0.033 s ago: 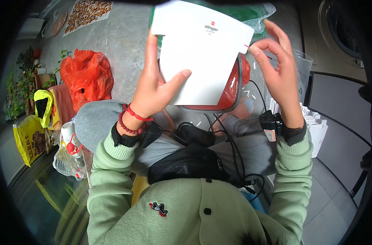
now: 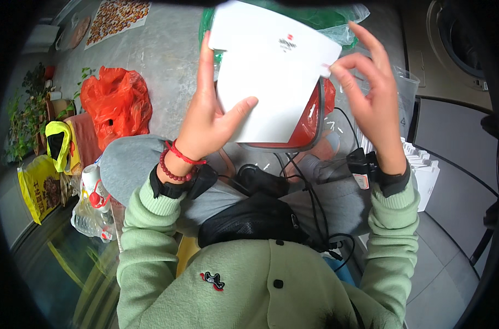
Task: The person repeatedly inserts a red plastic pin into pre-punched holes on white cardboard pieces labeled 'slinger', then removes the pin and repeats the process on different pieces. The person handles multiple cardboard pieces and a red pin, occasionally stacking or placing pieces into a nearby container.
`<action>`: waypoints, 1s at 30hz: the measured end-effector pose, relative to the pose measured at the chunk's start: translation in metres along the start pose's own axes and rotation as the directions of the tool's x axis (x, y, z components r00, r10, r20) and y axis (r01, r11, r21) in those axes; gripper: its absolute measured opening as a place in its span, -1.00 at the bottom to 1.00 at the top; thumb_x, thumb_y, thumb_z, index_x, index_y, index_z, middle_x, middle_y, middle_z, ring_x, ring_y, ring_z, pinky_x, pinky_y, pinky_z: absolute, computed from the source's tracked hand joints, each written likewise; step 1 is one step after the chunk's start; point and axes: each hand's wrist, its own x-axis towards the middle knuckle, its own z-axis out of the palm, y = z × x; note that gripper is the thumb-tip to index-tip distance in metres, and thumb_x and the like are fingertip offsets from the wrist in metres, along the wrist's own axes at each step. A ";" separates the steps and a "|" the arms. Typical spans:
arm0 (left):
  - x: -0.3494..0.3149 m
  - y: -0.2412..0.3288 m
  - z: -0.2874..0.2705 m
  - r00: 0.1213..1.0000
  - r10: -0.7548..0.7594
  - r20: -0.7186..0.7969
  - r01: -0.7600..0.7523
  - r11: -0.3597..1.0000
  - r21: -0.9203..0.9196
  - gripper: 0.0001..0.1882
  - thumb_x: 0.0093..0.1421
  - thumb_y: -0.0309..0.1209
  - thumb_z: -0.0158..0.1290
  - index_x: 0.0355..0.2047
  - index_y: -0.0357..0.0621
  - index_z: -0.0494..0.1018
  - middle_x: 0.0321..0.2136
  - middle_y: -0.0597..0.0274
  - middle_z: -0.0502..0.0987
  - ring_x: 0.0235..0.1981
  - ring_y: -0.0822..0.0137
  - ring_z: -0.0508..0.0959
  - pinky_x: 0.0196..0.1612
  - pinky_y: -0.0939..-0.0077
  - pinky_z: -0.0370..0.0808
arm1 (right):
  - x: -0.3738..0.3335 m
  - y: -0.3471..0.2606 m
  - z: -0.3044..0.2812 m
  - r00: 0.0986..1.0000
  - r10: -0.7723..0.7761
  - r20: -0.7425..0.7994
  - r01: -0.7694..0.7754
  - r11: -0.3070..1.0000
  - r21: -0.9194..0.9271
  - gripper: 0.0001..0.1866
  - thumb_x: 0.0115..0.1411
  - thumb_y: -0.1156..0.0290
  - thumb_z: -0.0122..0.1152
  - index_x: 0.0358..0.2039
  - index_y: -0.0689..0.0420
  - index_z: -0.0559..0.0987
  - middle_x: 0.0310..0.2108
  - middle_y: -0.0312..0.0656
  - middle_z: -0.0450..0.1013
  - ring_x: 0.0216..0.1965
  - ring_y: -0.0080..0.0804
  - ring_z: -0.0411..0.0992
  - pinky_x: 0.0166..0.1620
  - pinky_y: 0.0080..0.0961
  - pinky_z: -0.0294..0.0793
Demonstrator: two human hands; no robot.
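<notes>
My left hand (image 2: 208,112) holds a white notched card (image 2: 266,88) by its left side, the thumb lying across its front and the fingers behind. The card has a small red and black print near its top right. My right hand (image 2: 370,85) is at the card's right notch, thumb and index finger pinched together there. A thin reddish bit shows at those fingertips, too small and blurred to name. The other right-hand fingers are raised. Behind the card stands a grey-rimmed container (image 2: 321,118) with red plastic in it, partly hidden.
Green plastic (image 2: 315,19) lies beyond the card. A red plastic bag (image 2: 116,104) sits on the grey floor at left, near a yellow bag (image 2: 40,186). At right are a clear bin (image 2: 407,96) and a stack of white pieces (image 2: 425,175). Black cables (image 2: 315,205) run over my lap.
The white card has turned slightly clockwise and shifted a little right. My right fingertips have moved slightly left and down against the card's notch; less of the thin red bit shows.
</notes>
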 end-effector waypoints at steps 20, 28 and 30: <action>-0.003 0.003 0.013 0.983 0.140 0.116 -0.152 0.984 0.097 -0.01 0.07 -0.51 0.07 0.32 -0.18 -0.38 0.27 -0.20 -0.01 0.08 -0.09 0.38 0.02 0.28 0.39 | -0.001 -0.016 0.007 0.962 -0.272 0.010 0.272 0.960 -0.074 -0.92 0.04 0.49 0.21 -0.49 0.23 0.54 0.01 0.09 0.40 0.04 -0.05 0.38 0.06 -0.30 0.35; -0.002 0.003 0.011 0.982 0.147 0.118 -0.156 0.985 0.069 0.00 0.07 -0.52 0.06 0.33 -0.14 -0.42 0.29 -0.18 -0.05 0.12 -0.09 0.34 0.06 0.31 0.35 | 0.001 -0.018 -0.001 0.954 -0.293 -0.058 0.292 0.956 -0.030 -0.94 0.01 0.54 0.24 -0.47 0.22 0.55 -0.11 0.02 0.47 -0.09 -0.16 0.45 -0.06 -0.40 0.42; -0.002 0.001 0.012 0.981 0.184 0.061 -0.190 0.976 0.108 -0.05 0.08 -0.51 0.07 0.33 -0.13 -0.30 0.23 -0.20 0.08 0.01 -0.02 0.43 -0.04 0.36 0.41 | 0.000 -0.019 -0.002 0.964 -0.248 -0.092 0.254 0.965 0.059 -0.92 0.00 0.55 0.27 -0.43 0.19 0.57 -0.17 -0.07 0.51 -0.20 -0.26 0.49 -0.19 -0.48 0.49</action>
